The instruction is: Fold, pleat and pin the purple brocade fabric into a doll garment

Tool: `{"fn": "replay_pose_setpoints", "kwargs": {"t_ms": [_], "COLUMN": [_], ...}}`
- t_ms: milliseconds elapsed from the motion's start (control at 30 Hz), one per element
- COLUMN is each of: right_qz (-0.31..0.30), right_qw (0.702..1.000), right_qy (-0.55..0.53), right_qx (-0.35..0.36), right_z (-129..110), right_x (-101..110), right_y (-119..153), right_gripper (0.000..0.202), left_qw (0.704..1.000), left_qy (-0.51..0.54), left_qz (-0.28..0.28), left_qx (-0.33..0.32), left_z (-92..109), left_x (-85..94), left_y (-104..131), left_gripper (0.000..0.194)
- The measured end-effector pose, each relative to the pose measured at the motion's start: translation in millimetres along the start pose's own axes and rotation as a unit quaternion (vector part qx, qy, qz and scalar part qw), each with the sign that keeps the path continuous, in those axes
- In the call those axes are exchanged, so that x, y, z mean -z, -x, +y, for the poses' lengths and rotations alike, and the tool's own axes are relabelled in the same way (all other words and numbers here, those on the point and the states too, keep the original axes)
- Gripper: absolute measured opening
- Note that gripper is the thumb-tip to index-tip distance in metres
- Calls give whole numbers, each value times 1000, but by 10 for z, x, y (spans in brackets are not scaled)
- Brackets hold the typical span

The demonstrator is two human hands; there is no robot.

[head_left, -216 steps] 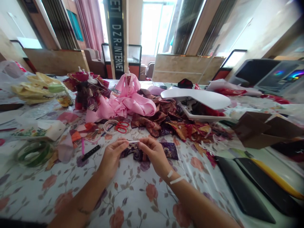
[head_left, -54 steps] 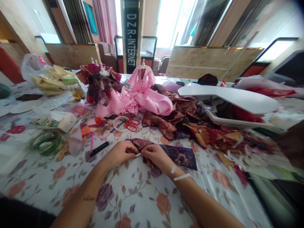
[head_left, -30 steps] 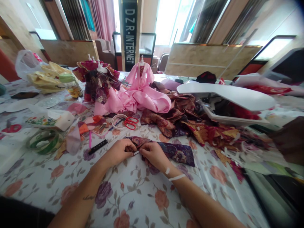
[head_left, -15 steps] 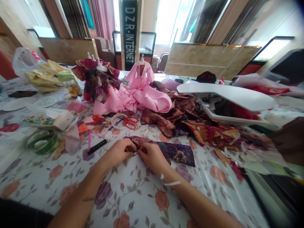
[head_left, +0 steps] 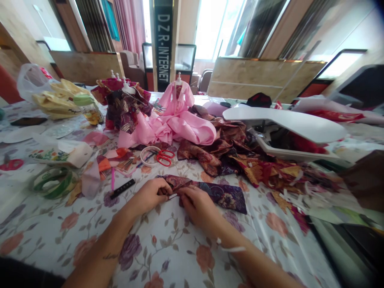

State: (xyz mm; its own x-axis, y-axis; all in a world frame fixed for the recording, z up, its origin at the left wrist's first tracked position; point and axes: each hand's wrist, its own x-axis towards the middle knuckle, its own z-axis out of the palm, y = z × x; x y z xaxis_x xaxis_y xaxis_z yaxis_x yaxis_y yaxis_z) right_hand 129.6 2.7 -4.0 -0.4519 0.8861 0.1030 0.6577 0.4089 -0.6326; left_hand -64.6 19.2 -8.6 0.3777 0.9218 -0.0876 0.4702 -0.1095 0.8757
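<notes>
A folded strip of dark patterned fabric lies across the floral tablecloth, its free end reaching out to the right. My left hand pinches the strip's left part, fingers pressed together. Close beside it, my right hand has its fingers closed on the same fabric. A thin white strip shows between the two hands. Another white strip hangs on my right wrist. Left of my hands lies a black bar beside a pink pen.
Red-handled scissors and a white tape roll lie beyond my hands. Behind them stand small dress forms in pink and dark clothes. Green tape is at left, fabric scraps and a white case at right.
My right hand has shifted slightly right and down, its wrist strip moving along with it. The gap between my hands has widened, showing more of the fabric and the thin white strip.
</notes>
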Motion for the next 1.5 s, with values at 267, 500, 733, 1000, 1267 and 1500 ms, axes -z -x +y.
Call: {"fn": "replay_pose_setpoints", "kwargs": {"t_ms": [267,500,733,1000,1267,1500], "right_qz": [-75,-67,-52,-20,12,-7], "right_qw": [966,959,975,977,967,967], "right_qy": [229,256,192,190,248,222], "right_qx": [96,104,100,97,58,123], "right_z": [-100,-61,-11,77,159,-65], "right_x": [-138,-216,-166,71,332,191], "right_y": [131,128,134,417,724,537], "right_gripper": [33,29,33,28,25,25], "left_qw": [1000,1000,1000,1000,996,991], "left_qy": [-3,14,16,31,-74,-123], "left_qz": [4,-2,1,-3,17,23], "left_qx": [7,11,7,-2,-44,-41], "left_z": [-19,-61,-42,1,241,155], "left_x": [-13,-29,-22,-125,-555,-374], "left_y": [-4,-20,-13,-7,67,63], "left_gripper": [18,18,20,19,26,24]}}
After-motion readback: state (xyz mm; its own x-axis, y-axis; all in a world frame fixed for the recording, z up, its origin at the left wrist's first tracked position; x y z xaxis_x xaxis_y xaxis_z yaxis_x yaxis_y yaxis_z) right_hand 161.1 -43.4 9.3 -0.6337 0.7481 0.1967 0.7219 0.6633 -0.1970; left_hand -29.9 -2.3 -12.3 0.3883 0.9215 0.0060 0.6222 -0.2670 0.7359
